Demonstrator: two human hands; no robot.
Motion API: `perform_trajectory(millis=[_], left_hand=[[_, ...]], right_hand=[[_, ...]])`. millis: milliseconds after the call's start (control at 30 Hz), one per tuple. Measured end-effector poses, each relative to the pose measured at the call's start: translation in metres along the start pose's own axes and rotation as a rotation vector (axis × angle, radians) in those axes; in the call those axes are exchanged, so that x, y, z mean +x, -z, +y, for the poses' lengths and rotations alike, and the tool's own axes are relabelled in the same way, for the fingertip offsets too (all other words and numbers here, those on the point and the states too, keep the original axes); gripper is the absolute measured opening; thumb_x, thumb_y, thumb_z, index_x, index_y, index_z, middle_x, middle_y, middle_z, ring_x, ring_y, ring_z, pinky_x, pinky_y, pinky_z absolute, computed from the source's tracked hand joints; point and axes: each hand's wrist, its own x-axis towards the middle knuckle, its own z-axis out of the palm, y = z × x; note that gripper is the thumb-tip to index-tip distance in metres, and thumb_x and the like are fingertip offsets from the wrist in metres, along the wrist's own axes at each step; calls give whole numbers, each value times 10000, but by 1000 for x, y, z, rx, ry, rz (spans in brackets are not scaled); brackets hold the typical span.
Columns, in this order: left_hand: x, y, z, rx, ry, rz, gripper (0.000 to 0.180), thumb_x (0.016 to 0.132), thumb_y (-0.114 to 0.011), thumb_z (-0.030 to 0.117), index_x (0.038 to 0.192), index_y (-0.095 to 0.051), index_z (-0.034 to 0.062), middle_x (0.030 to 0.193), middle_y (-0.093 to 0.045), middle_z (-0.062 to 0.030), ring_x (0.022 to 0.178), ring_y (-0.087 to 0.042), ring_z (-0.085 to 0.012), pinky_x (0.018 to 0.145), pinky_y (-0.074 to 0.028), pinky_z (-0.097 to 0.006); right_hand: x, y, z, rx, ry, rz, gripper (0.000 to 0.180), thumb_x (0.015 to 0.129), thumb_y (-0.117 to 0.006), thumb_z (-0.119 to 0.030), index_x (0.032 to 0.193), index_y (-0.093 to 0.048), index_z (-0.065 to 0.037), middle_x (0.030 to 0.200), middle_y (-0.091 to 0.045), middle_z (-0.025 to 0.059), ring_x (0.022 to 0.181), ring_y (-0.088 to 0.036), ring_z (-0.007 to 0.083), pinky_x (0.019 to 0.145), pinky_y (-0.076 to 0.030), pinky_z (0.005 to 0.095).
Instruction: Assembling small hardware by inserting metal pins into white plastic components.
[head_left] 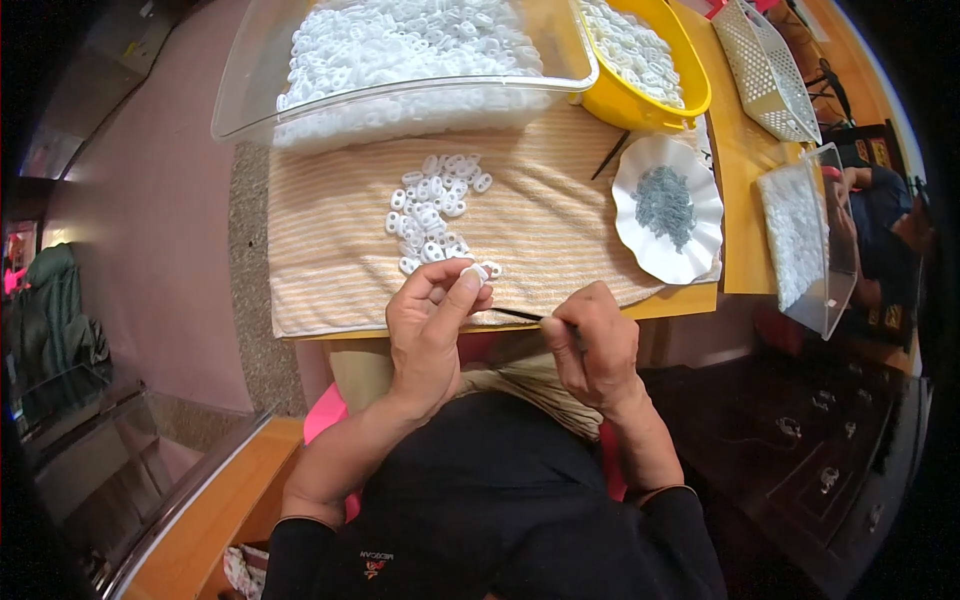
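Now, just in front of the heap of small white plastic ovals [430,208], the left hand [432,312] pinches one white oval piece [480,272]. Right of the heap, a thin black stick [516,314] sits in the right hand [598,345]. It looks like poking work, needing steady aim.

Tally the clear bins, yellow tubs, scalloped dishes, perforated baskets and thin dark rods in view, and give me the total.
Clear bins: 2
Yellow tub: 1
White scalloped dish: 1
White perforated basket: 1
Thin dark rods: 2 (one in the right hand, one lying apart)
Total: 7
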Motion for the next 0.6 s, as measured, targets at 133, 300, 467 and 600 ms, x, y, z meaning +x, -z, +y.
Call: perform_trajectory(millis=[133, 300, 467, 600], left_hand=[[-3, -4, 0, 39, -48, -2, 192, 893, -632, 93, 1046, -588, -15, 951, -654, -92, 834, -610, -103, 797, -502, -238], [-7, -4, 1, 48, -34, -48, 200, 895, -629, 93, 1052, -584, -23, 952, -653, -88, 840, -605, -101, 795, -499, -235], [-5, -2, 4, 24, -42, -32, 196, 900, -622, 89, 1056, -583, -24, 945, -655, -91, 812, -609, -103, 759, -511, -243], [-5, -1, 5, -44, -26, -78, 180, 907, -592, 58, 1069, -569, -18, 940, -650, -114, 802, -630, -139, 756, -539, -272]], right_hand=[[-5, 2, -14, -52, -174, -195, 177, 780, -687, -303, 769, -607, -146, 744, -528, 34, 676, -536, 216, 518, -446, 355], [1, 0, -20, 33, -86, -126, 222, 770, -691, -340, 795, -637, -126, 717, -536, 37, 711, -549, 226, 550, -453, 354], [6, 5, -15, 198, -222, -111, 136, 801, -673, -180, 772, -629, -54, 762, -563, 96, 746, -555, 289, 643, -457, 392], [2, -4, -11, 405, -491, 168, 138, 805, -675, -58, 800, -548, -6, 742, -542, 96, 661, -522, 193, 601, -420, 303]])
